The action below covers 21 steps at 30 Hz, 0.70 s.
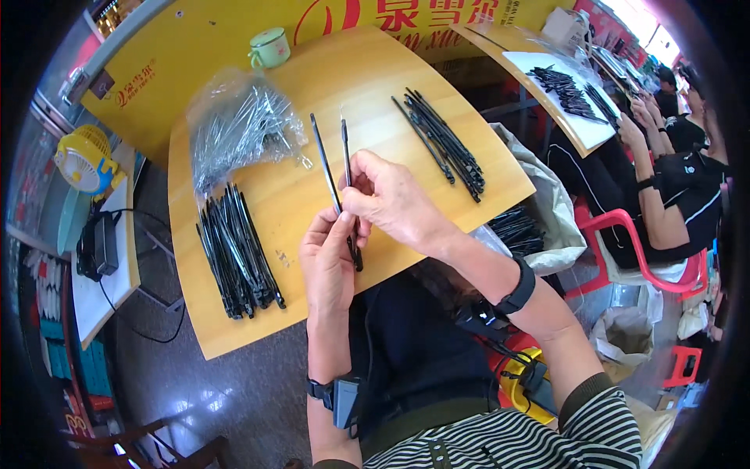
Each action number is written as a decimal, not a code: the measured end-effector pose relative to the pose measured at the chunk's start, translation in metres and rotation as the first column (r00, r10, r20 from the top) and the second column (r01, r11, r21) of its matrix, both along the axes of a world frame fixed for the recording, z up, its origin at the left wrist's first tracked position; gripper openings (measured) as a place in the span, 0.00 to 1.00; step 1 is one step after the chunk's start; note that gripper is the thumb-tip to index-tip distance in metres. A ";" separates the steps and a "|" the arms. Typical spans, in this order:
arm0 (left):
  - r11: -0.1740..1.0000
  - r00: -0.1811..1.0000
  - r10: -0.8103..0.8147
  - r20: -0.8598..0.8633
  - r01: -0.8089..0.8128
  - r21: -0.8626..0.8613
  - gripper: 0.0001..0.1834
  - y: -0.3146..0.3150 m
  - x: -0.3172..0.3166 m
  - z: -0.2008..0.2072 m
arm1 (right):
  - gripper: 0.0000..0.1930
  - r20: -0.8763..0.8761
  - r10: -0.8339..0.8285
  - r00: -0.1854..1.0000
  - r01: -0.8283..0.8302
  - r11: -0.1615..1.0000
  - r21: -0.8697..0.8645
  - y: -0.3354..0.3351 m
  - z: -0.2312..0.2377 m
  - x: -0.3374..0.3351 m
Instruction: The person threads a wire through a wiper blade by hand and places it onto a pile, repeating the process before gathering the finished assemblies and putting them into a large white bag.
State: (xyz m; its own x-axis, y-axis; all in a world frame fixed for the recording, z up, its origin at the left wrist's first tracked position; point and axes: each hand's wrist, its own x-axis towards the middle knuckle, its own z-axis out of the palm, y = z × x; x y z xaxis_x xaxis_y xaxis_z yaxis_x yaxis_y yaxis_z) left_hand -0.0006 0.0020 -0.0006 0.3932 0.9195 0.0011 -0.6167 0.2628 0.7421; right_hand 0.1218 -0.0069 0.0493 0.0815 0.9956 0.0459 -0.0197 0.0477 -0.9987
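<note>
Two long, thin black sticks are between my hands over the near part of the wooden table. My left hand (328,254) is closed on one black stick (323,156), which slants up and to the left. My right hand (398,199) pinches beside it, at the second black stick (346,144), which has a thin pale tip. Their lower ends come out below my fingers, partly hidden. A bundle of similar black sticks (237,254) lies to the left of my hands, and another bundle (444,141) lies to the right.
A clear plastic bag (242,129) of thin clear pieces lies on the table (351,66), near a green lidded mug (269,48). A white sack (558,203) with more black sticks stands at the right edge. Other people work at a neighbouring table (591,139). A yellow fan (84,156) stands left.
</note>
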 end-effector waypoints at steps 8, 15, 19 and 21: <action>0.997 0.996 0.072 -0.051 -0.071 0.013 0.06 -0.003 0.002 0.000 | 0.08 -0.001 -0.023 1.000 0.023 0.999 0.044 -0.001 -0.005 0.000; 0.996 0.958 0.055 -0.280 -0.033 0.084 0.13 -0.002 0.004 0.008 | 0.18 0.715 -0.441 0.542 0.241 0.897 0.370 -0.020 -0.005 0.050; 0.936 0.808 0.330 -0.488 -0.214 0.278 0.16 -0.002 -0.024 0.025 | 0.25 0.794 -0.553 0.251 0.249 0.830 0.500 -0.024 -0.010 0.099; 0.822 0.574 0.565 -0.593 -0.335 0.460 0.18 0.005 -0.053 0.026 | 0.29 0.812 -0.509 0.284 0.269 0.856 0.442 -0.022 -0.019 0.108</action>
